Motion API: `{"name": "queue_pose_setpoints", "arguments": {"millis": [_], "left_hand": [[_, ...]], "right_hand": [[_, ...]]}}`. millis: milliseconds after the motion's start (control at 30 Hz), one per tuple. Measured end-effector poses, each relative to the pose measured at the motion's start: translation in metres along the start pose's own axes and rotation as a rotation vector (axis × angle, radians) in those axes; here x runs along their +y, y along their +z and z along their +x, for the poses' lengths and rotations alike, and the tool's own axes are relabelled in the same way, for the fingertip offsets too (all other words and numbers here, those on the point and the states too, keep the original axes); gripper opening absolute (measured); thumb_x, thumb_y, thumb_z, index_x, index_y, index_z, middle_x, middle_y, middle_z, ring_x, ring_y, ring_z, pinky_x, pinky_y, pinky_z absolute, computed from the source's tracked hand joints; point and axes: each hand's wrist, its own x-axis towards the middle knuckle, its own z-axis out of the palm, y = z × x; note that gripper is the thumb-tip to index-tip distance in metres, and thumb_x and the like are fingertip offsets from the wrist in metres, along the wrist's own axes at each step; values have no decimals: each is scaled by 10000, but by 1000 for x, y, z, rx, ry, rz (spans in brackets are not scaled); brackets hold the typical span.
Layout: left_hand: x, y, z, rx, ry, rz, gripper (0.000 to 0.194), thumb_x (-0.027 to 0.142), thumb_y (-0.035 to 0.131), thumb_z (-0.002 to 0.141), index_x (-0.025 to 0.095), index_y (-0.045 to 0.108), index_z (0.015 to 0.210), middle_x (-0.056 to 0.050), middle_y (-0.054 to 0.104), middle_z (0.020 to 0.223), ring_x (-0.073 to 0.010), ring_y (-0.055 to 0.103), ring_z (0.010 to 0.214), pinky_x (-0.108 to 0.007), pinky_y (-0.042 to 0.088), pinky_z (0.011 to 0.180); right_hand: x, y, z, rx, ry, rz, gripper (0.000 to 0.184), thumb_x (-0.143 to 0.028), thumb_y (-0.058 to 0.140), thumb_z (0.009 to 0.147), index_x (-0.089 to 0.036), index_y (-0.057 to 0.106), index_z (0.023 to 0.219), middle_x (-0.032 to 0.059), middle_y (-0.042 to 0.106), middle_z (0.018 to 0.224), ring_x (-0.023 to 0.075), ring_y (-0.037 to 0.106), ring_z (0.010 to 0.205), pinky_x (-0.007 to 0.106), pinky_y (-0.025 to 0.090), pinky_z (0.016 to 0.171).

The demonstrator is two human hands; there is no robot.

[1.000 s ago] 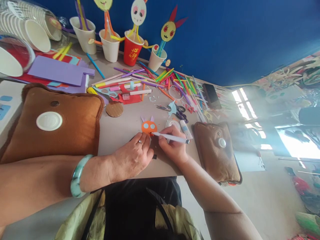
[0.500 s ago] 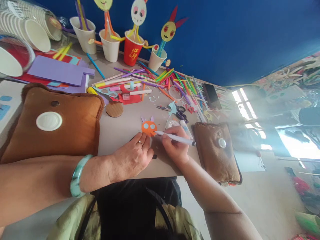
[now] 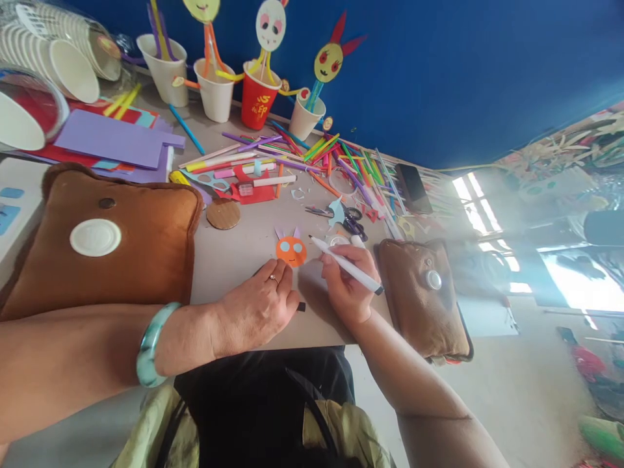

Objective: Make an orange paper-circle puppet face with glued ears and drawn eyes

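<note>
An orange paper face (image 3: pixel 291 250) with light blue eyes and purple ears lies on the grey table (image 3: pixel 234 253). My left hand (image 3: pixel 256 309) rests on the table just below it, fingers curled, fingertips touching its lower edge. My right hand (image 3: pixel 347 286) grips a white marker pen (image 3: pixel 346 265), whose tip is lifted up and to the right of the face. A small black pen cap (image 3: pixel 301 306) lies between my two hands.
Brown cushions sit at left (image 3: pixel 97 240) and right (image 3: pixel 422 296). Behind are scissors (image 3: pixel 351 221), a roll of tape (image 3: pixel 336 240), a cork disc (image 3: pixel 223 213), several coloured strips, purple foam sheets (image 3: pixel 112 140), paper cups with stick figures (image 3: pixel 257 91) and stacked cups (image 3: pixel 53 49).
My right hand has lifted the marker tip off the orange face and swung it up and to the right. My left hand has stayed put.
</note>
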Motion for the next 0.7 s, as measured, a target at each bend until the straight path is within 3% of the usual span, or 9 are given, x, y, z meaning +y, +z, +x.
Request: {"name": "queue_pose_setpoints", "arguments": {"millis": [100, 333, 700], "left_hand": [[0, 0, 0, 2, -6, -20, 242, 320, 568, 932, 106, 627, 836, -236, 697, 1005, -334, 658, 983, -489, 455, 943], [0, -1, 0, 4, -1, -13, 243, 318, 573, 928, 102, 633, 835, -245, 697, 1016, -333, 656, 985, -488, 453, 949], [0, 1, 1, 11, 12, 27, 253, 340, 566, 927, 116, 618, 820, -233, 702, 966, -336, 660, 953, -467, 454, 906]], "right_hand": [[-2, -1, 0, -36, 6, 1, 50, -268, 613, 902, -238, 618, 942, 3, 672, 753, 171, 666, 665, 355, 535, 656], [12, 3, -9, -93, 175, 165, 119, -335, 623, 899, -228, 599, 946, -18, 603, 670, 152, 613, 583, 326, 505, 574], [9, 5, -3, -68, 241, 261, 62, -290, 606, 891, -236, 590, 919, -7, 663, 716, 150, 637, 592, 319, 504, 576]]}}
